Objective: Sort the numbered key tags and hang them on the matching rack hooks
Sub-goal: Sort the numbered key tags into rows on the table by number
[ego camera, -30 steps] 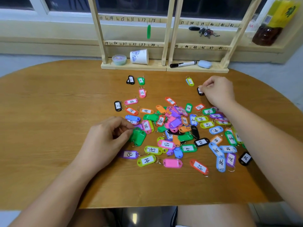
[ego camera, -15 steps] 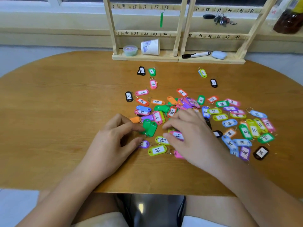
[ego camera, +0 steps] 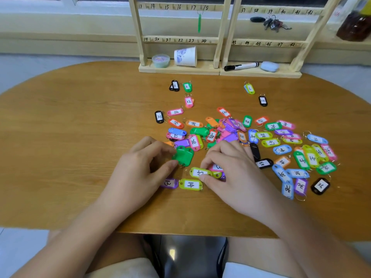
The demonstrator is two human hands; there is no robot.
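Lying scattered across the centre and right of the frame, the numbered key tags (ego camera: 261, 137) are spread on the wooden table (ego camera: 80, 137). At the pile's left edge a pair of green tags (ego camera: 183, 156), blank sides up, is gripped by the left hand (ego camera: 140, 169), with the thumb below and the curled fingers above clamped on them. Just to the right, a yellow-green tag (ego camera: 198, 172) is pinched between thumb and forefinger of the right hand (ego camera: 234, 173), whose other fingers are bent down over neighbouring tags; its number is blurred. Both forearms are brought in from the lower corners, wrists low over the table. Below the hands, a purple tag 13 (ego camera: 169, 183) and a tag marked 14 (ego camera: 190, 184) are laid side by side. In the upper middle the numbered rack (ego camera: 218, 39) is stood, with one hung green tag (ego camera: 199, 23) under 18. A paper cup (ego camera: 185, 56) and a marker (ego camera: 241, 66) are seen on its base.
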